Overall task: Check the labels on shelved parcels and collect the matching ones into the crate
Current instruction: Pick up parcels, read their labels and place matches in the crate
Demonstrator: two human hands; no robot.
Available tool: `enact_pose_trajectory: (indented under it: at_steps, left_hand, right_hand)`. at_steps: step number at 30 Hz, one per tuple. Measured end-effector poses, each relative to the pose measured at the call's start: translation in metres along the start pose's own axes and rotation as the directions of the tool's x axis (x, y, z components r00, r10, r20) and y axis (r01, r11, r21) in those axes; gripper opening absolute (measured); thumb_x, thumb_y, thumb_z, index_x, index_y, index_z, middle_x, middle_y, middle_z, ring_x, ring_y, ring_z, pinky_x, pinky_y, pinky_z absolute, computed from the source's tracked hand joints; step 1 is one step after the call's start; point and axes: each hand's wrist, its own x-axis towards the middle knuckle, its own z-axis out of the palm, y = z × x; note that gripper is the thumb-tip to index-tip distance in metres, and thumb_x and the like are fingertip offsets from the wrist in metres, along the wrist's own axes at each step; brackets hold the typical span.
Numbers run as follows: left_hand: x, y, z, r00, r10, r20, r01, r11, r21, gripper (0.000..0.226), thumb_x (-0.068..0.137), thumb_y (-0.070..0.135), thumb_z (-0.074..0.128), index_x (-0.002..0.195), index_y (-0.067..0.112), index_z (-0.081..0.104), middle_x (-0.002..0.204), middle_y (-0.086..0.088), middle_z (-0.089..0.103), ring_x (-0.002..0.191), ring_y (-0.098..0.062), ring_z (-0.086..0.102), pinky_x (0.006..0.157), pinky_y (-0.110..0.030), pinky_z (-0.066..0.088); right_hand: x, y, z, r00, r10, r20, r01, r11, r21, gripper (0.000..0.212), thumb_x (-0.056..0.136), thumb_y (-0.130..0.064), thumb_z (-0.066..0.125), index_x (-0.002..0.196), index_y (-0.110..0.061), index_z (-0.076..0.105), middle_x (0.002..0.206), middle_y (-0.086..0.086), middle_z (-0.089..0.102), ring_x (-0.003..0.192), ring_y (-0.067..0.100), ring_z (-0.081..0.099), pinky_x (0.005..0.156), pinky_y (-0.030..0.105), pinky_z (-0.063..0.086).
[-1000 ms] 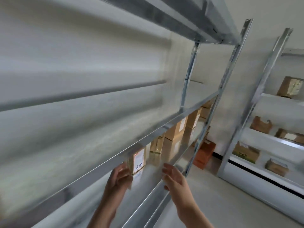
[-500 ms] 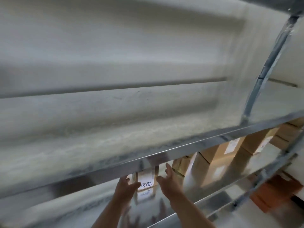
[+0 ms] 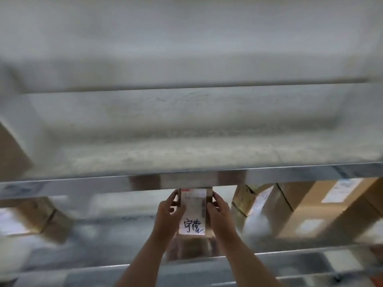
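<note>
Two-handed grip on one small parcel (image 3: 194,206), upright at the metal shelf (image 3: 300,257) and tucked just below the front rail (image 3: 83,186) of the tier above; resting on the shelf or lifted just off it, cannot tell which. Clamped on its left edge by the left hand (image 3: 169,212), fingers curled round the cardboard side with the thumb toward the front; clamped on its right edge by the right hand (image 3: 218,213) in the same manner. Turned face-on to the camera, with the white label (image 3: 192,226) in plain sight: dark handwritten characters low down, small print and a red strip near the top, too blurred to read. Judged as the checking step: reading the label, not yet carrying anything off. Flanked by larger parcels (image 3: 306,204) near on the right and a blurred box (image 3: 39,214) well apart on the left, none of them touched. No sight of the crate anywhere here. Next, presumably, a decision on the match: if matching, draw straight out toward the body, low enough to clear the rail overhead, then find the crate; if not, set back square, let go and move along. Worth keeping both grips firm through the pull, given the tight gap above.
</note>
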Motion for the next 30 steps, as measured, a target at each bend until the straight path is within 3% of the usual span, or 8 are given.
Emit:
enact_pose_trajectory:
  at_steps: [1, 3, 6, 8, 10, 13, 17, 30]
  left_hand:
    - [-0.01, 0.002, -0.003, 1.0, 0.013, -0.003, -0.013, 0.999, -0.043, 0.039, 0.1, 0.0, 0.057, 0.122, 0.03, 0.068, 0.082, 0.001, 0.074, 0.077, -0.021, 0.075, 0.058, -0.024, 0.059]
    - [-0.032, 0.003, -0.012, 1.0, 0.014, 0.01, -0.012, 0.986, -0.165, 0.039, 0.1, 0.003, 0.06, 0.122, 0.035, 0.068, 0.074, 0.004, 0.072, 0.073, -0.015, 0.075, 0.059, -0.026, 0.059]
    - [-0.062, -0.001, -0.023, 0.999, -0.024, 0.022, 0.03, 0.934, -0.357, 0.048, 0.092, 0.021, 0.068, 0.139, 0.032, 0.064, 0.101, -0.02, 0.07, 0.093, -0.027, 0.075, 0.079, -0.052, 0.064]
    - [-0.081, -0.001, -0.029, 1.0, -0.011, 0.003, 0.011, 0.905, -0.425, 0.054, 0.086, 0.031, 0.067, 0.14, 0.034, 0.063, 0.119, -0.021, 0.07, 0.104, -0.032, 0.074, 0.083, -0.059, 0.062]
    - [-0.096, 0.001, -0.037, 1.0, 0.014, 0.008, -0.009, 0.882, -0.471, 0.053, 0.087, 0.031, 0.063, 0.14, 0.034, 0.062, 0.123, -0.011, 0.073, 0.105, -0.032, 0.075, 0.076, -0.054, 0.064]
    - [-0.115, 0.007, -0.049, 0.996, 0.069, 0.047, -0.036, 0.864, -0.502, 0.046, 0.099, 0.021, 0.054, 0.144, 0.033, 0.056, 0.123, -0.006, 0.076, 0.105, -0.033, 0.076, 0.072, -0.046, 0.065]
    - [-0.132, 0.024, -0.06, 0.99, 0.126, 0.067, -0.077, 0.866, -0.494, 0.043, 0.105, 0.019, 0.049, 0.145, 0.035, 0.055, 0.12, -0.004, 0.077, 0.103, -0.032, 0.076, 0.073, -0.048, 0.065]
    - [-0.136, 0.043, -0.027, 0.989, 0.145, -0.012, -0.132, 0.856, -0.499, 0.047, 0.095, 0.035, 0.054, 0.142, 0.034, 0.059, 0.12, -0.008, 0.076, 0.104, -0.037, 0.075, 0.077, -0.053, 0.064]
  right_hand:
    - [-0.008, -0.001, -0.003, 1.0, 0.001, 0.006, -0.002, 1.0, 0.03, 0.045, 0.104, -0.006, 0.049, 0.102, -0.042, 0.076, 0.089, 0.017, 0.068, 0.083, 0.036, 0.076, 0.074, 0.062, 0.064]
    - [-0.029, -0.004, -0.006, 1.0, -0.004, 0.006, 0.003, 0.991, 0.137, 0.037, 0.107, -0.012, 0.052, 0.112, -0.039, 0.076, 0.097, 0.028, 0.068, 0.09, 0.043, 0.076, 0.077, 0.066, 0.062]
    - [-0.069, -0.01, -0.004, 1.0, -0.013, 0.025, 0.005, 0.952, 0.307, 0.027, 0.106, -0.018, 0.056, 0.126, -0.032, 0.069, 0.115, 0.024, 0.071, 0.106, 0.043, 0.073, 0.088, 0.065, 0.061]
    - [-0.093, -0.016, -0.001, 0.995, -0.055, 0.081, 0.021, 0.927, 0.374, 0.033, 0.099, -0.027, 0.06, 0.131, -0.029, 0.064, 0.123, 0.019, 0.072, 0.114, 0.041, 0.072, 0.094, 0.067, 0.057]
    - [-0.114, -0.018, 0.004, 0.988, -0.098, 0.116, 0.044, 0.918, 0.395, 0.044, 0.092, -0.037, 0.059, 0.135, -0.033, 0.06, 0.127, 0.015, 0.072, 0.117, 0.039, 0.071, 0.093, 0.067, 0.058]
    - [-0.136, -0.016, 0.012, 0.986, -0.115, 0.119, 0.063, 0.925, 0.375, 0.042, 0.098, -0.038, 0.055, 0.139, -0.039, 0.056, 0.129, 0.011, 0.073, 0.118, 0.036, 0.072, 0.092, 0.064, 0.06]
    - [-0.148, -0.022, 0.012, 0.983, -0.14, 0.12, 0.085, 0.922, 0.378, 0.037, 0.108, -0.026, 0.048, 0.141, -0.041, 0.056, 0.128, 0.009, 0.073, 0.117, 0.032, 0.072, 0.09, 0.059, 0.062]
    - [-0.134, -0.04, -0.023, 0.96, -0.186, 0.208, 0.105, 0.932, 0.347, 0.037, 0.105, -0.028, 0.051, 0.14, -0.041, 0.058, 0.128, 0.009, 0.073, 0.118, 0.034, 0.071, 0.094, 0.066, 0.058]
